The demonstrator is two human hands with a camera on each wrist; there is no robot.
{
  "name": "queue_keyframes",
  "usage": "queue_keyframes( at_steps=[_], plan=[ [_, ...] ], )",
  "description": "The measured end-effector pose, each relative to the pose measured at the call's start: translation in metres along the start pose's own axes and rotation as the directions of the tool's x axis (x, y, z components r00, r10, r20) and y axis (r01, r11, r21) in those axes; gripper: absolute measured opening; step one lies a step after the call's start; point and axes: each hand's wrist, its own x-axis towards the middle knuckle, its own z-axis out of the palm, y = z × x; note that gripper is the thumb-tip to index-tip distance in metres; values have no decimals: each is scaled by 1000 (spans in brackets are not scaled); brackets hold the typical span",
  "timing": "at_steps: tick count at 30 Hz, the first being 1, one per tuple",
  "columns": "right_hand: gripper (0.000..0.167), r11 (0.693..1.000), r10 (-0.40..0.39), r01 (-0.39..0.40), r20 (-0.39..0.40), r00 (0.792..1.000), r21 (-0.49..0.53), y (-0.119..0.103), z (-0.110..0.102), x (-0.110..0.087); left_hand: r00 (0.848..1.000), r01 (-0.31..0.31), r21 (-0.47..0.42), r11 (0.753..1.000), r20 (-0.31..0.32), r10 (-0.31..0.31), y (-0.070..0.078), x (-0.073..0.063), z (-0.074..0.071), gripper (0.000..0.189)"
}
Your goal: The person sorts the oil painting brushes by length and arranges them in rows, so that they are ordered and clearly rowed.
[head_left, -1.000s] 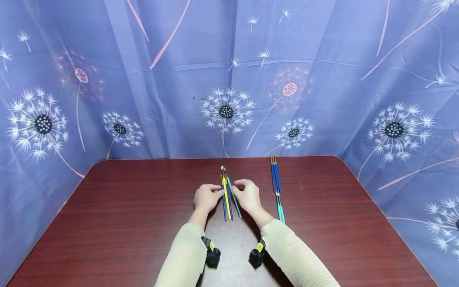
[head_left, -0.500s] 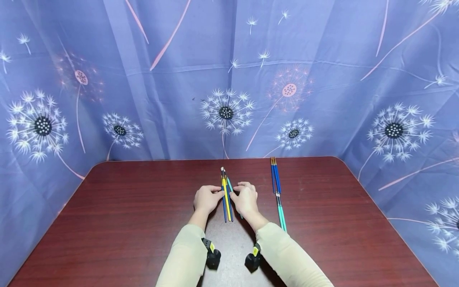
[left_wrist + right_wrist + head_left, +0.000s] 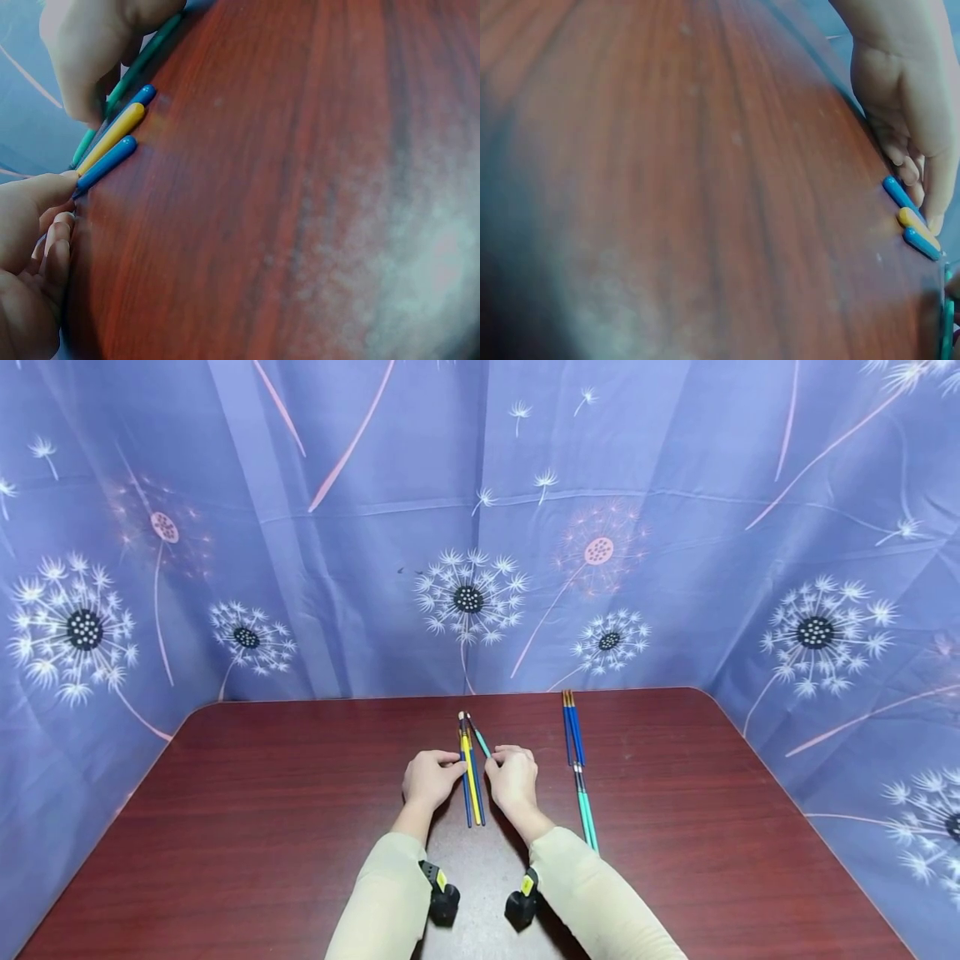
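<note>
On the table in the head view, a yellow-handled paintbrush (image 3: pixel 472 781) lies between two blue-handled paintbrushes (image 3: pixel 481 802). My left hand (image 3: pixel 431 778) pinches this small bundle from its left side, its thumb against the handles in the right wrist view. My right hand (image 3: pixel 514 780) holds a green paintbrush (image 3: pixel 482 742) just right of the bundle, its tip angled towards the bundle's bristle ends. In the left wrist view the green handle (image 3: pixel 142 66) passes under my right fingers, apart from the rounded yellow handle end (image 3: pixel 124 129). My fingers hide the middles of the brushes.
To the right, several blue paintbrushes (image 3: pixel 573 731) lie at the table's back edge, with green paintbrushes (image 3: pixel 587 817) in line below them. The dark red wooden table (image 3: pixel 285 827) meets a blue dandelion-print curtain (image 3: pixel 360 577) behind and at the sides.
My right hand first shifts left towards the bundle; the green paintbrush's tip now stands more apart from the bundle, its lower end hidden. The left hand keeps its place at the bundle.
</note>
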Motion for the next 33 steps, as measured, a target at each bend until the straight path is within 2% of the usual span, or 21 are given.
queue_keyframes(
  at_steps=[12,17,23,33],
  plan=[
    [14,995,51,-45,-58,997,94,2,-2,2,1000,-6,7,1000,8,5,1,0,0,24],
    [14,984,105,-94,-69,992,149,-1,-6,3,1000,1,3,1000,9,-1,1,-1,-1,24],
    [17,959,207,-194,-44,977,208,-6,-13,5,1000,4,1,1000,10,-4,0,-1,-1,24],
    [17,900,324,-310,5,946,305,-11,-28,4,1000,2,2,1000,3,-2,-2,1,1,23]
  ],
)
